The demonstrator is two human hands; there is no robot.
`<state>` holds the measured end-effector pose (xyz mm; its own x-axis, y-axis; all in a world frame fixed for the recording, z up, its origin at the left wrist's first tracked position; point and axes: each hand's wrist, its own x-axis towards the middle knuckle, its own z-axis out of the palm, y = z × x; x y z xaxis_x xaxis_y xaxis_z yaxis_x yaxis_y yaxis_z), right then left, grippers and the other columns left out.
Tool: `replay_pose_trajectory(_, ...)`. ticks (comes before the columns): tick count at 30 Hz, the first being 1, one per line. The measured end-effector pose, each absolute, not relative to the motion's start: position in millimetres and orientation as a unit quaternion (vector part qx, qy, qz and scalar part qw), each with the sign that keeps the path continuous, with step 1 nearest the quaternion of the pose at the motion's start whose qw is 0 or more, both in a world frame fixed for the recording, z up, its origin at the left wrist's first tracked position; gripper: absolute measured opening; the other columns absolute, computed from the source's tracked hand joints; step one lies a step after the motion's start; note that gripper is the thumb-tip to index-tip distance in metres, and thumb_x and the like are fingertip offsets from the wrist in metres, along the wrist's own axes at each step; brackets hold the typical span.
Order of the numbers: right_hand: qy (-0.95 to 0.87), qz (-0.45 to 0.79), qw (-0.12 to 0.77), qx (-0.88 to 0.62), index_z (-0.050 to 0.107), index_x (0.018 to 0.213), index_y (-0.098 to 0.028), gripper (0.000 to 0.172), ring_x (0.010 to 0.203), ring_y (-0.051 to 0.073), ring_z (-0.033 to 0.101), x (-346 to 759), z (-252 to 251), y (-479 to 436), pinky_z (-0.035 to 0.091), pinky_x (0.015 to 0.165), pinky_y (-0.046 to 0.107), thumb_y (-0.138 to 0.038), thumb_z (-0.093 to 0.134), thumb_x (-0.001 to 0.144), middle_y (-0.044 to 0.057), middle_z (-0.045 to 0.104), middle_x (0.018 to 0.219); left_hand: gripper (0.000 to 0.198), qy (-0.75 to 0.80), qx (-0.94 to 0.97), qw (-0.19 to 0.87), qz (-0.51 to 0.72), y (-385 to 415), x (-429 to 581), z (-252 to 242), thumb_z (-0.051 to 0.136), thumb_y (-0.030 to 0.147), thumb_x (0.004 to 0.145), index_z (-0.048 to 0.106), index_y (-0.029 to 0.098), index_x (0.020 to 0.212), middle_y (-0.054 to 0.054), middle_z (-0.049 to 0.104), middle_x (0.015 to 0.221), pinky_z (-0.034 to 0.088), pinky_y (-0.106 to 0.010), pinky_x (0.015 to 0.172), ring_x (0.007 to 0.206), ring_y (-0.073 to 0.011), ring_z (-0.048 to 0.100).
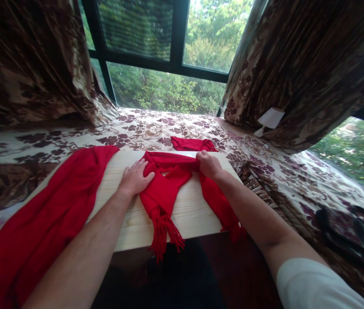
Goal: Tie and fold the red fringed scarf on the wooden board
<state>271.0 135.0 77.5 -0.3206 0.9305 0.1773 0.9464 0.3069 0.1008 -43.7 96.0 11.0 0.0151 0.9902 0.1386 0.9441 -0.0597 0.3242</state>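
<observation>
A red fringed scarf (165,189) lies looped on a pale wooden board (127,231), one end crossing over, its tassels hanging past the near edge. My left hand (136,177) rests with fingers spread on the scarf's left bend. At the loop's upper right, my right hand (208,164) pinches the cloth. From under that hand another fringed length of red cloth runs down toward the board's right corner. A larger red cloth (69,197) drapes over the board's left side and continues toward the lower left.
Behind the board, a folded red cloth (193,144) lies on the floral window-seat cover (136,128). A small white lamp (271,118) stands by the right curtain (297,64). A dark bag-like item (349,231) lies at the right. Below the board is a dark surface.
</observation>
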Motion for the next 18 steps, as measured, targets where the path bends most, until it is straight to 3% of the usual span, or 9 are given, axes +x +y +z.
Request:
replay_pose_trajectory(2,-0.823,-0.075,0.012,-0.563,0.062,0.117,-0.019,0.026,0.094,0.025,0.066,271.1,74.8,135.1,0.043,0.075,0.031,-0.027,0.048,0.097,0.013,0.066,0.115,0.068,0.683,0.708,0.071,0.165,96.3,-43.7,10.7,0.038,0.056,0.094,0.042,0.02,0.151,-0.009,0.034,0.163,0.021,-0.05,0.122,0.15,-0.0283,0.028)
replay_pose_trajectory(5,-0.812,-0.045,-0.003,-0.582,0.061,0.117,-0.019,0.039,0.097,0.027,0.065,269.3,68.8,133.1,0.046,0.077,0.032,-0.049,0.057,0.092,0.013,0.068,0.113,0.069,0.684,0.706,0.074,0.166,96.5,-43.5,10.7,0.038,0.057,0.093,0.042,0.019,0.151,-0.009,0.034,0.163,0.02,-0.052,0.122,0.15,-0.0284,0.029)
replay_pose_trajectory(12,-0.823,-0.069,-0.018,-0.563,0.062,0.117,-0.016,0.029,0.1,0.025,0.064,271.9,74.1,133.2,0.044,0.081,0.032,-0.013,0.047,0.092,0.016,0.068,0.113,0.067,0.688,0.703,0.072,0.166,95.8,-42.7,11.8,0.041,0.055,0.093,0.042,0.02,0.151,-0.009,0.034,0.163,0.021,-0.05,0.122,0.15,-0.0291,0.03)
replay_pose_trajectory(18,-0.867,-0.08,-0.042,-0.49,0.067,0.113,-0.015,0.03,0.109,0.03,0.057,269.3,76.6,129.9,0.044,0.09,0.036,-0.027,0.061,0.086,0.018,0.065,0.115,0.068,0.686,0.703,0.075,0.17,96.2,-43.0,10.8,0.041,0.056,0.093,0.042,0.022,0.152,-0.008,0.034,0.162,0.02,-0.05,0.122,0.15,-0.0287,0.029)
